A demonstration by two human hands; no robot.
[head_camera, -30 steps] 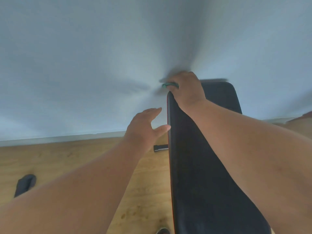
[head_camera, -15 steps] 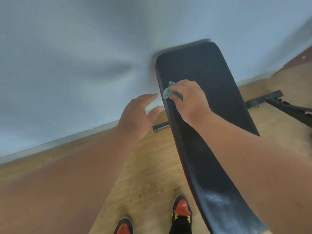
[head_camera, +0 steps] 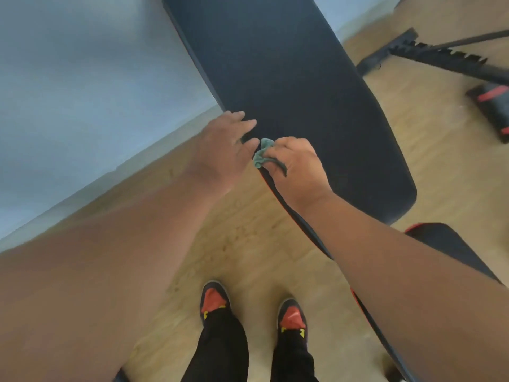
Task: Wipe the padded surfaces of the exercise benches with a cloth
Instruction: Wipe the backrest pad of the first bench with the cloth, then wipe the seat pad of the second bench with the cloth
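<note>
Bunching a soft, light cloth [head_camera: 263, 154] in our right hand [head_camera: 298, 168], that grip curled tight, we rest our flat left hand [head_camera: 223, 146] on the pad [head_camera: 289, 86] edge.

A wooden floor [head_camera: 248, 244] spreads below the fingers, meeting a pale wall [head_camera: 82, 92] to their left along a light skirting. Nearer than the fingers stand two black shoes with red toes [head_camera: 214, 301] under black trousers [head_camera: 220, 351]. Far right of the fingers lie a black notched frame [head_camera: 429, 55] and a black-and-red roller [head_camera: 493, 103].
</note>
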